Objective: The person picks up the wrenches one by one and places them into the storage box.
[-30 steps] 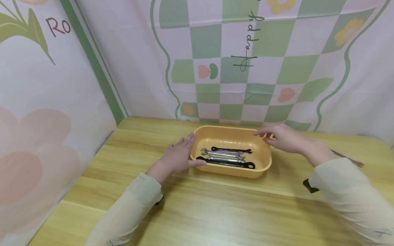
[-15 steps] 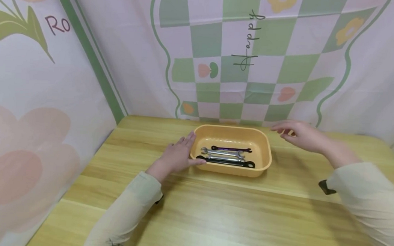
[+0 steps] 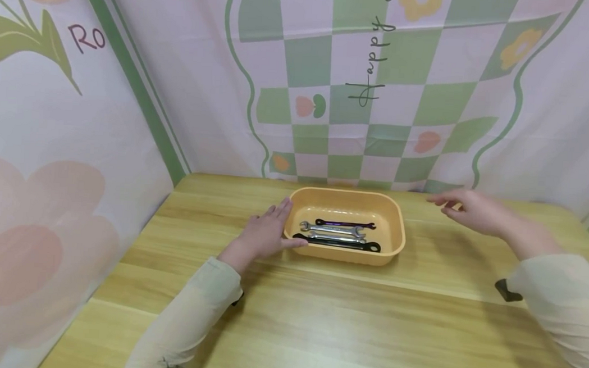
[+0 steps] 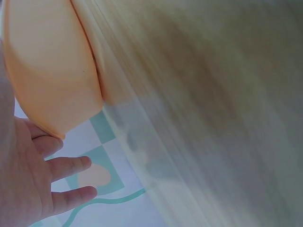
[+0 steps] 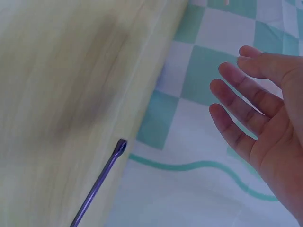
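A yellow plastic basket (image 3: 343,256) stands near the back of the table, with several wrenches inside. Two silver wrenches (image 3: 332,229) lie between a thin dark purple wrench (image 3: 345,224) and a longer black wrench (image 3: 341,244) at the near side. My left hand (image 3: 263,233) rests against the basket's left end, fingers fairly straight along the outside and thumb over the near rim. To the right, my right hand (image 3: 480,212) hovers over the table with loosely bent fingers and nothing in them. One more dark purple wrench (image 5: 97,184) lies on the table in the right wrist view.
The wooden table (image 3: 347,322) meets a printed cloth (image 3: 345,139) along its back edge. Another patterned cloth (image 3: 100,138) hangs on the left side. In the head view, the right forearm hides the loose wrench.
My right hand has drawn away from the basket's far right rim and moved right. The left hand, basket and wrenches inside stay where they were.
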`<action>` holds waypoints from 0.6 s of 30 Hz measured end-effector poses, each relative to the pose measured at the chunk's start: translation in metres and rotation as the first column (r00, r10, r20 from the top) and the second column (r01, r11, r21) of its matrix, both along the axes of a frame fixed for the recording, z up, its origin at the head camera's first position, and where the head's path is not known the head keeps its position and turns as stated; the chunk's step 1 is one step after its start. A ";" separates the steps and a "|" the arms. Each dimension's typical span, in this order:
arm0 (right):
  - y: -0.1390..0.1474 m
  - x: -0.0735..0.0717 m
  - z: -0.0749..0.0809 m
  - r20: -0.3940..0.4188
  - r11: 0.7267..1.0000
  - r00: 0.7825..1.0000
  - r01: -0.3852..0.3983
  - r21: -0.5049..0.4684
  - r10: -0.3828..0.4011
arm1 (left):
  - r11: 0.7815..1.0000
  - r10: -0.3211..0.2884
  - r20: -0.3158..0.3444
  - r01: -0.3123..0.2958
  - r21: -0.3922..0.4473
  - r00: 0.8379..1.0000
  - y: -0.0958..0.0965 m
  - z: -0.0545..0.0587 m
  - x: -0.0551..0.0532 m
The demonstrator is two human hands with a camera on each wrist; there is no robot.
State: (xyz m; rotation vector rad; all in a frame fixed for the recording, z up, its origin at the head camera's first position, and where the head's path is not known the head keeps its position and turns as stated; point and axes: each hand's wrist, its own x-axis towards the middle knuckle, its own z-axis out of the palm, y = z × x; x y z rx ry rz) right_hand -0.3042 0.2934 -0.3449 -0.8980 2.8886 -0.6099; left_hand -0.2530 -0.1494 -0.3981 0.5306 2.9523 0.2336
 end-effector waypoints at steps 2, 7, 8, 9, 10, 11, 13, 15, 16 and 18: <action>0.005 0.000 -0.003 0.003 1.000 1.000 0.007 0.008 -0.007 | 1.000 0.002 0.003 -0.002 0.001 1.000 0.000 0.000 0.000; 0.023 0.001 -0.011 -0.017 0.999 0.999 0.032 0.007 -0.032 | 1.000 -0.012 -0.003 0.012 0.014 1.000 0.004 -0.001 0.000; 0.027 0.001 -0.013 -0.024 0.999 0.999 0.035 0.007 -0.035 | 1.000 -0.014 -0.003 0.014 0.020 1.000 0.005 -0.001 -0.001; 0.031 0.001 -0.014 -0.031 0.999 0.999 0.039 0.007 -0.039 | 0.999 -0.015 -0.004 0.015 0.028 1.000 0.005 -0.001 -0.001; 0.034 0.001 -0.015 -0.036 0.999 0.998 0.043 0.010 -0.042 | 0.999 -0.015 -0.004 0.015 0.038 1.000 0.006 -0.001 -0.001; 0.037 0.002 -0.017 -0.040 0.999 0.998 0.044 0.010 -0.044 | 0.999 -0.013 -0.005 0.013 0.047 1.000 0.006 -0.002 -0.001; 0.041 0.002 -0.019 -0.043 0.999 0.998 0.051 0.014 -0.050 | 0.998 -0.010 -0.003 0.010 0.063 1.000 0.005 -0.002 0.000; 0.044 0.001 -0.021 -0.039 0.998 0.998 0.059 0.017 -0.059 | 0.998 -0.004 -0.003 0.005 0.067 1.000 0.003 -0.002 0.001; 0.045 0.000 -0.022 -0.037 0.998 0.997 0.063 0.021 -0.062 | 0.998 -0.004 -0.003 0.004 0.066 1.000 0.003 -0.002 0.001; 0.050 0.000 -0.025 -0.041 0.997 0.997 0.071 0.021 -0.070 | 0.998 -0.006 0.000 0.006 0.059 1.000 0.003 -0.002 0.002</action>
